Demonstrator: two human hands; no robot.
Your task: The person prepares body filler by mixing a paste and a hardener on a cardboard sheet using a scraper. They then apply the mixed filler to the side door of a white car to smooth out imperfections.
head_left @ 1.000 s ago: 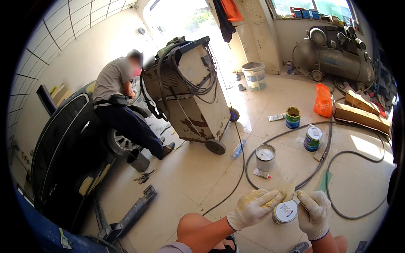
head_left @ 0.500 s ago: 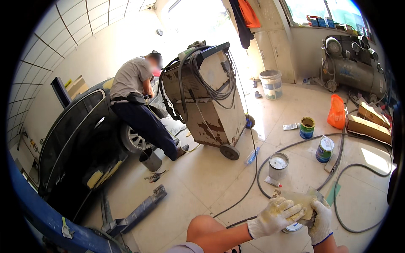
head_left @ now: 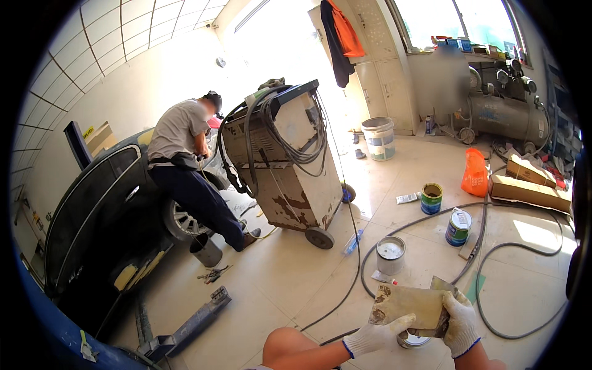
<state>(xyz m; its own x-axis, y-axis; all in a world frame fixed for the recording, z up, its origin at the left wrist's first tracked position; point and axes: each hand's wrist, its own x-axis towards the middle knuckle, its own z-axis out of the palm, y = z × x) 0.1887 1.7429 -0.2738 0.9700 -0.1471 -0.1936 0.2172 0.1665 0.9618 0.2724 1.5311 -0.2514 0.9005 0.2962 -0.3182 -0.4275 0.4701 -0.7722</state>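
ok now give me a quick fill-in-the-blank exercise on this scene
The right hand clasps a flat rectangular plate and, like the left hand, wears a white ____.
The plastic bag beside the cardboard boxes is ____.
A co-worker bends over beside a black ____.
Missing words: glove; orange; car.

We see a person [head_left: 180, 132] bending beside a dark car [head_left: 92, 216], a scuffed wheeled cabinet [head_left: 314, 196] draped with cables [head_left: 291, 145], and an orange bag [head_left: 474, 174] beside a cardboard box [head_left: 528, 193].
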